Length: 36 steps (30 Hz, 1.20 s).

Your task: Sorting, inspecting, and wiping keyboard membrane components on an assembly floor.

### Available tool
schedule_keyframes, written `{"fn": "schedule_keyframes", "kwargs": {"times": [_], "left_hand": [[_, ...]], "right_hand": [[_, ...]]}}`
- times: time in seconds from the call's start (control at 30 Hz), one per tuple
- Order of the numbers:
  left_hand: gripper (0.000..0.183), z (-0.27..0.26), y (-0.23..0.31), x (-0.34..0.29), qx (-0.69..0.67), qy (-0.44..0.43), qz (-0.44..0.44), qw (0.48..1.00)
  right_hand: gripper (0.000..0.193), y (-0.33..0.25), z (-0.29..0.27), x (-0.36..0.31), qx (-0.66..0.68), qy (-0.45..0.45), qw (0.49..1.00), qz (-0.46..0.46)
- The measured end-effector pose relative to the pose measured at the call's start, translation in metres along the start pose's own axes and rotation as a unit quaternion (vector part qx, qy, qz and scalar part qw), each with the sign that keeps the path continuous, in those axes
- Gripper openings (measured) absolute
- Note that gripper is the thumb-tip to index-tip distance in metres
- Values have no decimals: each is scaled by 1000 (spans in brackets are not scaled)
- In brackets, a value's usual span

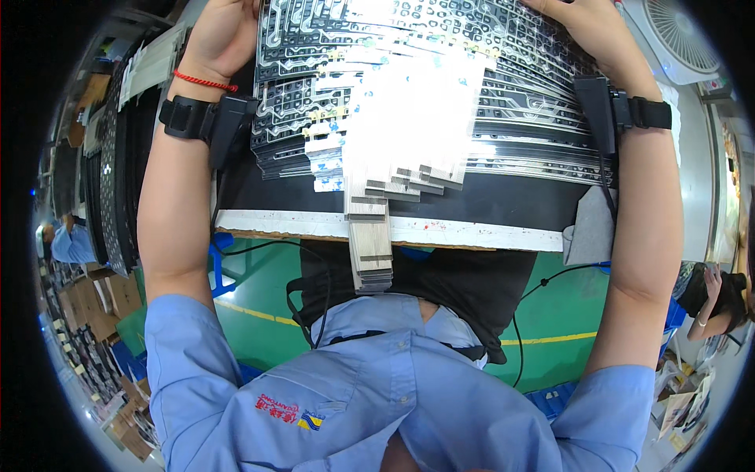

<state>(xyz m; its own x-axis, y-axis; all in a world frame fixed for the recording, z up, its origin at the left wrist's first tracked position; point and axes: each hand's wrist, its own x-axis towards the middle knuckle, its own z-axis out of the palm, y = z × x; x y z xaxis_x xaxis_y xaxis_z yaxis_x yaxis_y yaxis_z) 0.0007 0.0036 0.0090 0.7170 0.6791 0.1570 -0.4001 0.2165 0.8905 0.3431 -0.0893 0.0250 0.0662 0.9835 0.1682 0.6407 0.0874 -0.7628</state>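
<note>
A thick fanned stack of printed film circuit sheets [303, 47], clear with black and silver traces, lies on the black tabletop before me. Its pale striped ribbon tails [370, 240] bunch in the middle and hang over the near edge. Glare whitens the stack's centre. My left hand [224, 39] is at the stack's left side; the top of the picture cuts off its fingers. At the upper right my right hand [586, 27] grips the stack's edge, a digit stretched over the top sheets. The rest of its fingers are out of view.
The black table [275, 193] has a white front edge [472, 234]. A grey cloth [591, 228] hangs at its right corner. At the upper right stands a white fan [680, 35]. Black cables run from my wrist devices. Other people appear at the far left and right.
</note>
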Motion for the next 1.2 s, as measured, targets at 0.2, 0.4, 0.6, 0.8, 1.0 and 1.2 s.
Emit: {"fn": "schedule_keyframes", "kwargs": {"times": [0.2,0.4,0.6,0.8,1.0,1.2], "left_hand": [[43,-1,2,-3,64,5,3,998],[39,-6,-2,-4,188,121,23,975],[32,-11,-10,2,138,92,6,986],[43,-17,-8,0,147,26,2,989],[43,-26,-11,3,138,56,-14,989],[43,-18,-12,4,57,25,-28,998]], "right_hand": [[21,-1,-1,-3,6,7,1000,14],[20,11,-8,5,-10,6,1000,20],[16,23,-10,8,-25,-22,999,31],[16,24,-14,11,-35,-47,997,44],[18,18,-12,1,-34,-33,999,13],[22,12,-14,0,-105,-20,994,36]]}}
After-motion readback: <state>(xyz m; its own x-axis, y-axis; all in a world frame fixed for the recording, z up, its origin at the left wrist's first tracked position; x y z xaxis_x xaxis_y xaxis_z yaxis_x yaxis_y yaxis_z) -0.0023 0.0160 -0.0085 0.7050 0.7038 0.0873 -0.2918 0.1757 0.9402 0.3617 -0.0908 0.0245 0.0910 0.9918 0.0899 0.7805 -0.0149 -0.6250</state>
